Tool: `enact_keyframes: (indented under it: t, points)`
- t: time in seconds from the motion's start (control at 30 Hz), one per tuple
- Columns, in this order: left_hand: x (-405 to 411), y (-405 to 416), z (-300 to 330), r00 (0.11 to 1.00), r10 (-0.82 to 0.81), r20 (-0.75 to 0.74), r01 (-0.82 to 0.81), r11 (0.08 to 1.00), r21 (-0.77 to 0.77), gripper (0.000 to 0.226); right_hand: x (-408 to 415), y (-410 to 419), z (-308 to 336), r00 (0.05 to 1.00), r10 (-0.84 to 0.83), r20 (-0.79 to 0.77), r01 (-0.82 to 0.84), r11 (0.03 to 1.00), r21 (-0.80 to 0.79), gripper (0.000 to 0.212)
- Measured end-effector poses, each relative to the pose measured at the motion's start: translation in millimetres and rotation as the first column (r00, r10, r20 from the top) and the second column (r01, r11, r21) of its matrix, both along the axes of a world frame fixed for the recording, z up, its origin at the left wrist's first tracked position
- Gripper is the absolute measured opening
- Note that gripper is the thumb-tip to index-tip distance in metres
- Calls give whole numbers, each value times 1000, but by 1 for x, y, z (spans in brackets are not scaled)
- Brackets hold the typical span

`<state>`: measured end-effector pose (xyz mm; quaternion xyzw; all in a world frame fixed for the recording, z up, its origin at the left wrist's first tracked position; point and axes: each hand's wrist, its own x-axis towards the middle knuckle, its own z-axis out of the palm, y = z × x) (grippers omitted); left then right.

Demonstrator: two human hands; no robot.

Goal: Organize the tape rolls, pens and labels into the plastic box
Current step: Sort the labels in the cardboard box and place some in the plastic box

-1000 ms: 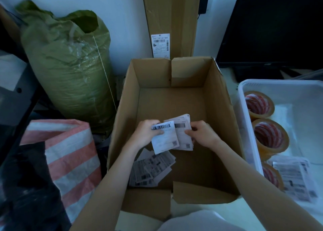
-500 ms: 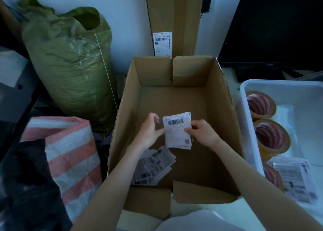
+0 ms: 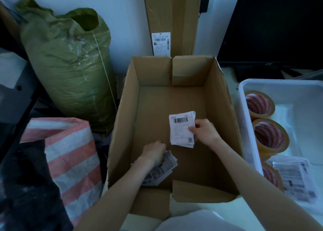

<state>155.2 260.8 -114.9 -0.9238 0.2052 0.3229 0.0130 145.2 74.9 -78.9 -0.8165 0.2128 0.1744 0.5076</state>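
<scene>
Labels half gathered, stack at risk of fanning out

Labels are what I am collecting out of the cardboard box (image 3: pixel 174 98), and they sit in three places. My right hand (image 3: pixel 206 132) holds a squared stack of labels (image 3: pixel 181 129) above the box floor, thumb on the top sheet and fingers curled behind, pinching its right edge. My left hand (image 3: pixel 154 153) is down on the loose labels (image 3: pixel 162 169) lying at the near left of the box floor; its fingers are curled onto the paper, but I cannot tell whether they already grip a sheet or only rest on it. A third batch, the stored labels (image 3: pixel 295 180), already lies in the near end of the plastic box (image 3: pixel 244 84) to the right, just beside the tape rolls (image 3: pixel 269 134) lined along its left wall. I see no pens from here.

My worries from this point:
- The held stack is gripped on one edge only. Tilt it on the way over the cardboard wall and the sheets could slide and scatter back into the box.
- The loose labels overlap at angles. A hasty grab could crease them or leave some behind under my forearm, where I cannot see.
- Light is dim and the near corner is shadowed, so a stray sheet would be easy to miss.
- The cardboard wall stands between the stack and the plastic box; catching it could knock the sheets loose.
</scene>
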Motion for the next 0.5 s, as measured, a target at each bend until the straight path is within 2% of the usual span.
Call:
enact_keyframes:
  t: [0.1,0.17,0.23,0.33,0.43,0.5]
  points:
    - [4,3,3,999,37,27,-34,993,-109,17,0,0,-1,1000,9,-6,-9,1000,-23,24]
    - [11,6,6,988,152,-21,-153,967,-202,10,0,-1,-2,1000,22,-1,-22,998,-66,24]
    - [22,10,10,951,286,-119,-310,896,-319,7,-1,-1,-4,998,62,-1,-62,985,-164,19]
    - [35,17,21,841,459,-287,-541,685,-488,10,-1,1,-5,991,131,-21,-132,964,-232,14]
    - [38,18,26,729,570,-379,-659,431,-616,15,0,3,0,995,104,-6,-104,990,-98,16]
    - [38,17,23,668,631,-396,-679,299,-670,17,0,3,5,998,60,-6,-60,997,43,16]
